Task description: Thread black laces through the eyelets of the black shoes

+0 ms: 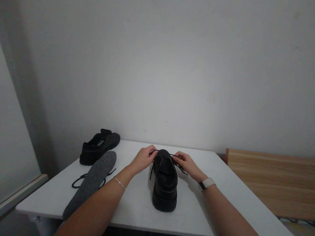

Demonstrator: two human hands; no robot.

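Observation:
A black lace-up shoe (165, 189) stands on the white table with its heel towards me and its toe towards the wall. My left hand (144, 157) pinches one side of a black shoelace (168, 153) at the left of the shoe's front. On the opposite side my right hand (186, 163) has its fingers closed on the same lace. Between the hands the lace stretches across the shoe, and loose ends hang down at both sides. The eyelets are too dark to make out.
A second black shoe (96, 150) rests at the table's back left. Nearer lies a grey insole (92, 181), partly over another black lace (76, 184). The white table (194, 213) meets a pale wall. Wooden boards (273, 184) stand beyond its right edge.

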